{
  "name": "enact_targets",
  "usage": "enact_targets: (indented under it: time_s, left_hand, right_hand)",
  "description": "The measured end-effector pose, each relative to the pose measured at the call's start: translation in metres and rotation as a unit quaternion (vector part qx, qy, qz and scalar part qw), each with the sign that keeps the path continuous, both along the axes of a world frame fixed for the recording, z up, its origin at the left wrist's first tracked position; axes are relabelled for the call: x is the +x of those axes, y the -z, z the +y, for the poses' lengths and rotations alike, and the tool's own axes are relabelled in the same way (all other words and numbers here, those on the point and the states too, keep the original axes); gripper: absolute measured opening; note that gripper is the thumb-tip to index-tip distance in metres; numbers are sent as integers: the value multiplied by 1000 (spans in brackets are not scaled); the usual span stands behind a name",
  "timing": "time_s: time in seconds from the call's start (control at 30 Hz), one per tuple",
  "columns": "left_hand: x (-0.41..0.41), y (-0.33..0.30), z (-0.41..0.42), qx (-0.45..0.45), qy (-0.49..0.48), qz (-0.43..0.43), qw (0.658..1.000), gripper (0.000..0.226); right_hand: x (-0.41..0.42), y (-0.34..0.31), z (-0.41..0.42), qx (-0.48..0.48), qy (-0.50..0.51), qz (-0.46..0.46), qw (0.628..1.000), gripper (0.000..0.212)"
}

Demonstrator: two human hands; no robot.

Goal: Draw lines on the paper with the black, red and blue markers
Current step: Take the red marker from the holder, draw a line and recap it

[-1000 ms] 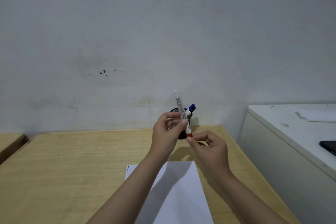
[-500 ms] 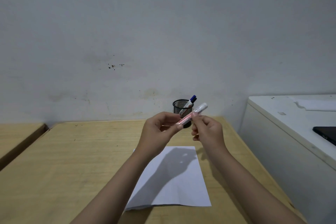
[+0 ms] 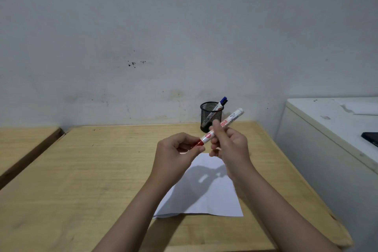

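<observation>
I hold a white marker with a red cap (image 3: 224,124) in the air above the table, tilted up to the right. My right hand (image 3: 229,145) grips its barrel near the middle. My left hand (image 3: 178,149) pinches the red cap at the lower left end. Below my hands a white sheet of paper (image 3: 206,198) lies on the wooden table (image 3: 92,170). A black mesh pen cup (image 3: 210,115) stands at the table's far edge by the wall, with a blue-capped marker (image 3: 222,102) leaning out of it. No black marker is visible.
A white cabinet (image 3: 327,129) stands to the right of the table, with a dark flat object (image 3: 371,138) and a sheet on top. A second wooden surface (image 3: 22,141) lies at the left, across a gap. The wall is close behind.
The marker turned from upright to a slant with the red cap at lower left. My right hand moved up onto the barrel, my left hand took the cap end. The view tilted down.
</observation>
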State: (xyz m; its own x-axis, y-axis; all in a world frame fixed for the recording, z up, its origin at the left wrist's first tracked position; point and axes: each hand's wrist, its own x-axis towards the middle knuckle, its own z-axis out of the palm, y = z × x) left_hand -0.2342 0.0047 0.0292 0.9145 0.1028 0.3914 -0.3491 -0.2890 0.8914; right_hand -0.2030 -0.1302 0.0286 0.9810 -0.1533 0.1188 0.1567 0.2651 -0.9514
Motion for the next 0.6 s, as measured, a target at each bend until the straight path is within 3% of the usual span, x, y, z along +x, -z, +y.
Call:
enact_targets:
  time_s: [0.17,0.3,0.4,0.6]
  left_hand:
    - [1,5,8,-51,45,35,997,11]
    - [0,17,24,-124,72,58,988,8]
    - [8,23,40,-112,30,65,991,9]
    - [68,31,80,-43,-71,106,991,16]
  right_hand:
    - [-2,6,7,-56,-11,-33,998,29]
    - [6,2,3,27,20,-40,999,28]
    - [14,-3,-7,76,52,-26,995,27]
    - [11,10,-3,31,44,-19,998,25]
